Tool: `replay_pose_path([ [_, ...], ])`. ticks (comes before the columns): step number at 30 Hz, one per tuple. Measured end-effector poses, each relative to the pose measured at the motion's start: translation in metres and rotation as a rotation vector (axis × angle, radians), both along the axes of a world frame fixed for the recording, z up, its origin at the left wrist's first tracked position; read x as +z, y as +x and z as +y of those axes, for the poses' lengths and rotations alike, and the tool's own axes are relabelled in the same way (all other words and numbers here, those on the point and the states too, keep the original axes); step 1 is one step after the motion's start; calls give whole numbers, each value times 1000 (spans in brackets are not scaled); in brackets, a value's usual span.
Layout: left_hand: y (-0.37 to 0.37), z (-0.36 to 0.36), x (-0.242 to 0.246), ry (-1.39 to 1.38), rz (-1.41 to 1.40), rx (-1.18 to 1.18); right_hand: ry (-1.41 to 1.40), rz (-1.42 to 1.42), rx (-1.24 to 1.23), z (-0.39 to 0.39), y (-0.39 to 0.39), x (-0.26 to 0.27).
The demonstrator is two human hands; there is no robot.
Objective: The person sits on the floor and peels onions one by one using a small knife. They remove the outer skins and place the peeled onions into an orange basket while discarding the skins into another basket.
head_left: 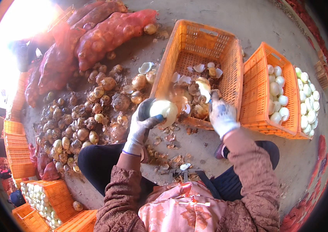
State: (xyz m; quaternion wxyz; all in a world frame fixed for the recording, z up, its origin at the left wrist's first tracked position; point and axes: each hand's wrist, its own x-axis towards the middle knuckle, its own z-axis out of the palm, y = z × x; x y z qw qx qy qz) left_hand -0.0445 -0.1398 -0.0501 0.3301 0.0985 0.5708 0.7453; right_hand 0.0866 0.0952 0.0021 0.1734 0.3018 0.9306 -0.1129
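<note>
My left hand point(143, 124), in a white knit glove with a dark coated palm, grips a peeled white onion point(164, 111) at the crate's near left edge. My right hand point(222, 114), gloved alike and stained, is over the near right part of an orange plastic crate point(194, 123). Its fingers curl downward with a bit of blue beside them; whether they hold a tool is hidden. A strip of onion peel point(204, 87), pale inside and yellow outside, is just left of those fingers. Peel scraps and brown skins point(200, 110) lie in the crate.
Unpeeled onions point(88, 124) are heaped on the floor at left, below red mesh sacks point(108, 36). At right, an orange crate point(257, 87) holds peeled onions point(275, 90), beside more peeled onions point(308, 101). Stacked orange crates point(20, 156) line the left. Dry skins point(169, 145) litter the concrete floor.
</note>
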Motion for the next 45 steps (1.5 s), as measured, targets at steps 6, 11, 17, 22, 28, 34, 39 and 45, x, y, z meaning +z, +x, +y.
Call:
replay_pose_path([
  [6, -1, -5, 6, 82, -66, 16, -43, -75, 356, -6, 32, 26],
  [11, 0, 0, 10, 108, -54, 14, -24, 632, 421, -60, 52, 1],
  [17, -1, -4, 7, 71, -30, 1, -59, 229, 358, -69, 37, -9],
  [22, -3, -3, 12, 62, -20, -61, -227, 229, 254, -68, 23, -15],
  [28, 40, 24, 7, -359, 462, 231, -255, 345, 163, -82, 18, -20],
  [34, 26, 17, -6, -291, 535, 204, -607, 421, 39, -54, -1, -34],
  [39, -12, -15, -19, 115, -91, 192, -1015, 240, -396, -51, -14, -29],
  [45, -6, 36, 19, 373, -418, 110, -419, 443, 272, -36, -6, -122],
])
